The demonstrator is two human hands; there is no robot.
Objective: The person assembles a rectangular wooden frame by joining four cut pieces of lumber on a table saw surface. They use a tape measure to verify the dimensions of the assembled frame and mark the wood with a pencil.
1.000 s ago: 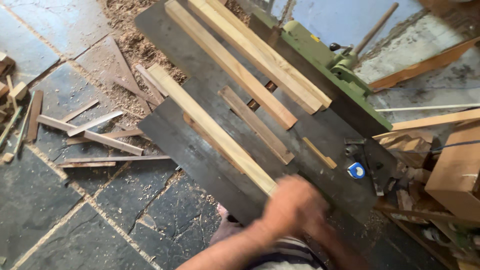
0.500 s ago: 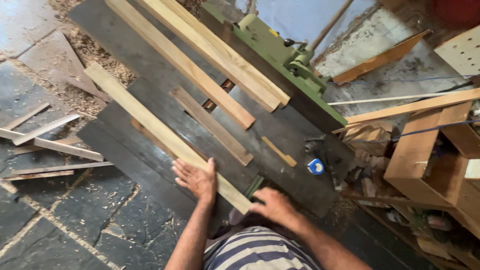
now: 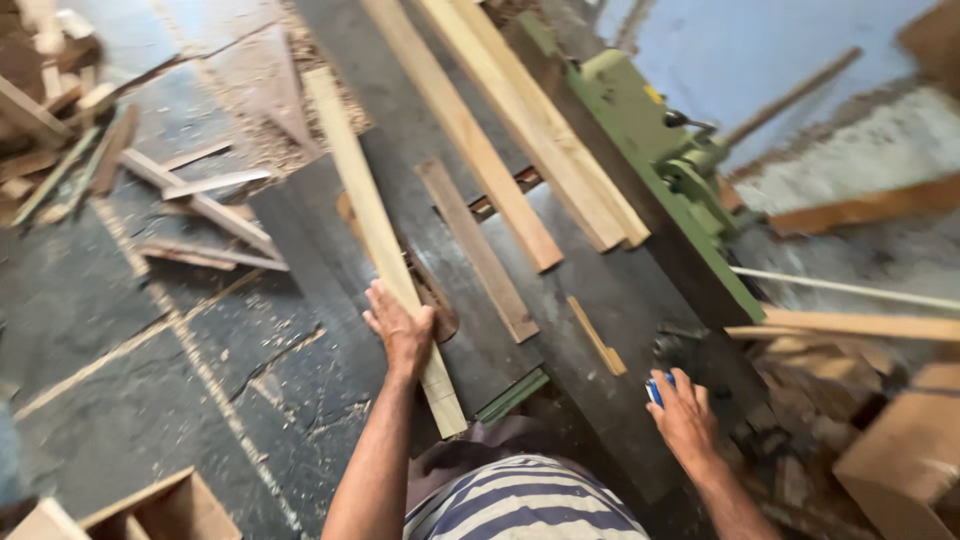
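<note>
Cardboard box, lower right corner.

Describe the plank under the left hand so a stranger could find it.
On the dark machine table, look to its left edge, nearest the stone floor. The plank is the long pale one under the left hand, lying apart from the other boards.

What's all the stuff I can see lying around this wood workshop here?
Machine table: one, dark grey, centre.
Long plank: one, pale, on the table's left side, under the left hand.
Planks: about three, pale, leaning along the green fence.
Short board: one, brownish, flat mid-table.
Small stick: one, tan, right of the board.
Green fence and motor: one, table's right edge.
Offcuts: many, floor at left.
Blue object: one, at the right hand's fingertips.
Left hand: flat on the long plank.
Right hand: reaching to the blue object.
</note>
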